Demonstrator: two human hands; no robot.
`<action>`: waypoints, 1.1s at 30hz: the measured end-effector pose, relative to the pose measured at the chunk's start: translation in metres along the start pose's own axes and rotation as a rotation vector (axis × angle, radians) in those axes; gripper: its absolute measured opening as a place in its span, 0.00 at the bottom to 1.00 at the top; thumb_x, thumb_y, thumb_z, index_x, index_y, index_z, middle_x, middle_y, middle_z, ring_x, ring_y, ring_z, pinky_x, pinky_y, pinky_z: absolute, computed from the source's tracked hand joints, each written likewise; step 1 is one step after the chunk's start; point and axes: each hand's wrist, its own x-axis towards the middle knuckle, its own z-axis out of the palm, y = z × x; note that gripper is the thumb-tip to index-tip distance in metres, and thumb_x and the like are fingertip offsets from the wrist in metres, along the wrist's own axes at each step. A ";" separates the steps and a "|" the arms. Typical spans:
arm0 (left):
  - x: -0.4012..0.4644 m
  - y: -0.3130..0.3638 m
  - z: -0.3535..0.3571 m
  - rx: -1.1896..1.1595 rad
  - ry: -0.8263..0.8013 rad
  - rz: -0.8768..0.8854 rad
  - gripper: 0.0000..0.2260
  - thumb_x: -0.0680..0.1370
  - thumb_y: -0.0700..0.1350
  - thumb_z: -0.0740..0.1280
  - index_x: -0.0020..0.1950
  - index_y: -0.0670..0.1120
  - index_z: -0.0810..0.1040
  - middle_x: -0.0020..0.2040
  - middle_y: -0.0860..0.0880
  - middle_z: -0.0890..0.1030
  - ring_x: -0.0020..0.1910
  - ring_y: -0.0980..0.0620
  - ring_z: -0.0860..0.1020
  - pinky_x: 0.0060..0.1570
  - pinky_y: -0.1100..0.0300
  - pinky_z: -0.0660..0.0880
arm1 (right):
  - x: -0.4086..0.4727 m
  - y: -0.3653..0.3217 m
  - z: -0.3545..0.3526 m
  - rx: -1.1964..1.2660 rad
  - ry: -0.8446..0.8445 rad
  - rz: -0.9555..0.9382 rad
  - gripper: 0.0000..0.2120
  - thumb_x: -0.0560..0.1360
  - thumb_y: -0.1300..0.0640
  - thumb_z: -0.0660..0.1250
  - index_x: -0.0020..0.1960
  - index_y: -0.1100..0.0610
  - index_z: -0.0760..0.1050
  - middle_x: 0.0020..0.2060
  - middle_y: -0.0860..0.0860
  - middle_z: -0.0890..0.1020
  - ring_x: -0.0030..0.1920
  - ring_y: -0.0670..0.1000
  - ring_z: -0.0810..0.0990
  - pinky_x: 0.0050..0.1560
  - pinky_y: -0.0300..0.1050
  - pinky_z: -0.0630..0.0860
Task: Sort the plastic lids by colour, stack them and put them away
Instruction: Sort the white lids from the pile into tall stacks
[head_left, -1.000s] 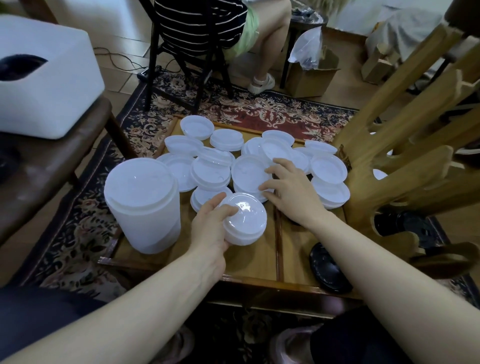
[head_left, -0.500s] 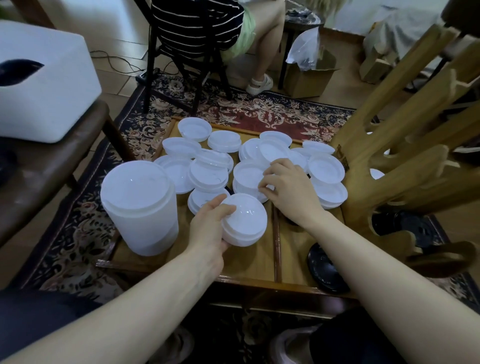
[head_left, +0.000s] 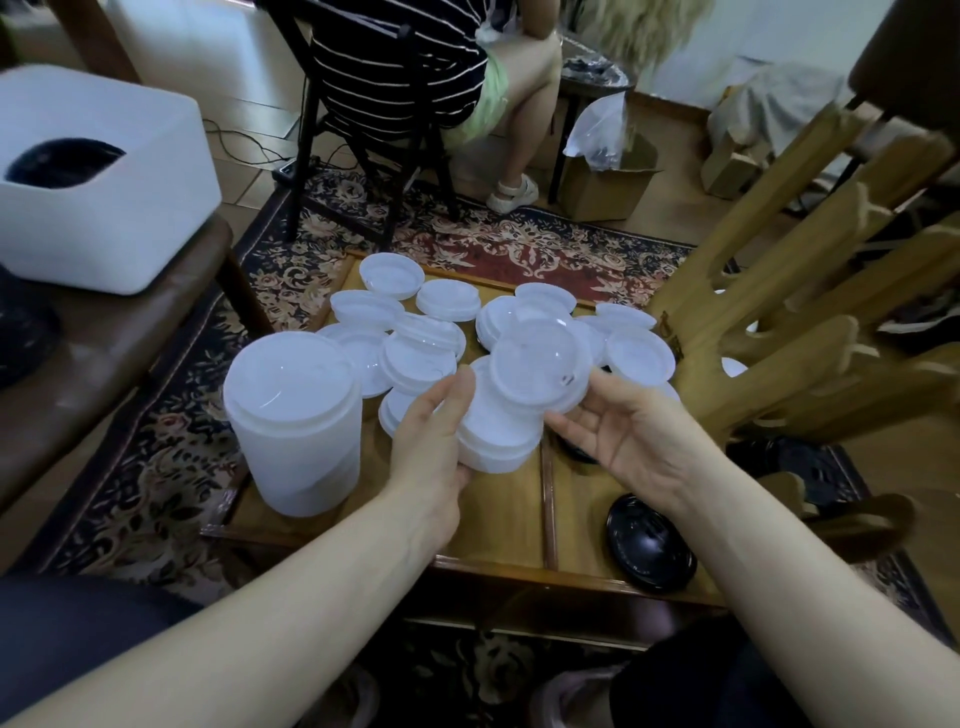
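Observation:
My left hand (head_left: 434, 441) grips a short stack of white lids (head_left: 496, 439) above the wooden tray (head_left: 498, 530). My right hand (head_left: 621, 431) holds a single white lid (head_left: 537, 366) by its near rim, tilted just over that stack. A tall stack of white lids (head_left: 293, 426) stands at the tray's left edge. Several loose white lids (head_left: 423, 332) lie scattered over the tray's far half. A black lid (head_left: 649, 543) sits at the tray's near right corner, and another dark lid is partly hidden under my right hand.
A white box (head_left: 98, 182) sits on a brown seat at the left. A wooden rack (head_left: 810, 312) stands close on the right. A seated person on a black chair (head_left: 374, 130) is beyond the tray. A patterned rug (head_left: 171, 415) lies beneath.
My right hand has lifted a white lid off the pile and brought it over the stack. My left hand has raised the stack off the tray.

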 end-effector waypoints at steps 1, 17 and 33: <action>-0.002 0.001 0.001 0.002 -0.023 0.006 0.31 0.65 0.59 0.75 0.65 0.50 0.78 0.58 0.49 0.84 0.59 0.47 0.81 0.63 0.43 0.76 | -0.004 0.004 -0.001 0.006 -0.027 0.025 0.11 0.81 0.61 0.60 0.59 0.61 0.77 0.47 0.56 0.85 0.46 0.52 0.85 0.45 0.45 0.84; 0.008 0.002 -0.003 0.230 -0.128 -0.100 0.19 0.72 0.43 0.76 0.62 0.50 0.78 0.57 0.47 0.84 0.56 0.45 0.82 0.62 0.45 0.77 | -0.007 -0.006 -0.034 -0.930 -0.361 -0.248 0.43 0.68 0.57 0.75 0.76 0.39 0.57 0.73 0.37 0.64 0.73 0.37 0.63 0.67 0.42 0.70; -0.002 0.004 0.002 0.113 -0.175 -0.132 0.18 0.79 0.57 0.64 0.61 0.47 0.82 0.53 0.46 0.86 0.52 0.48 0.84 0.48 0.54 0.80 | -0.001 0.016 -0.018 -1.124 -0.059 -0.474 0.36 0.64 0.45 0.78 0.67 0.41 0.65 0.64 0.40 0.68 0.65 0.35 0.67 0.62 0.33 0.66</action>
